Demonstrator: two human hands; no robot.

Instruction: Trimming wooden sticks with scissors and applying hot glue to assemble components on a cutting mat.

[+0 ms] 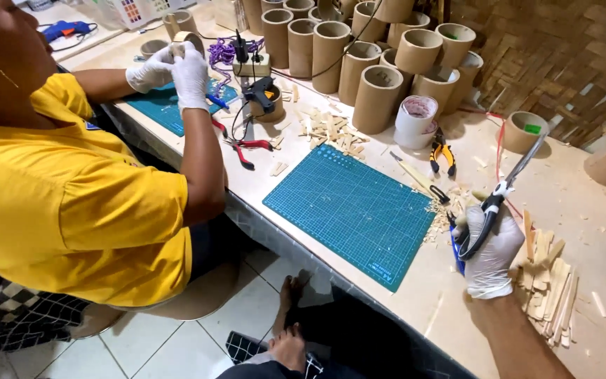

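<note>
A: Item one, largest?

B: Long pale wooden worktable (597, 210), running from 10 o'clock to 4 o'clock across the view. On it, at 12 o'clock, a cluster of upright brown cardboard tubes (376, 98), open ends up, standing close together.

A: Next?

B: Teal gridded cutting mat (352, 210), at centre, lying flat near the table's front edge. A second teal mat (159, 109) lies at 10 o'clock under a co-worker's gloved hands (173, 70), which hold a short cardboard ring; that person wears a yellow shirt and sits at 9 o'clock.

A: The wearer's own hands?

B: Only one shows. Right hand (491, 254), in a white glove, at 4 o'clock, clenched around the black handles of long silver-bladed scissors (506, 189); the blades point up toward 1 o'clock, above the table. Left hand is out of view.

A: Near that hand?

B: Stack of flat pale wooden sticks (552, 288), just beside the glove at its 3 o'clock. Heap of small wood offcuts (447, 210) at its 10 o'clock, touching the mat's right edge.

A: Smaller entries?

B: White roll of tape (415, 119) at 1 o'clock, against the tubes. Yellow-handled pliers (443, 156) just below it. Red-handled pliers (243, 149) at 11 o'clock. Black glue gun (261, 91) above them.
</note>
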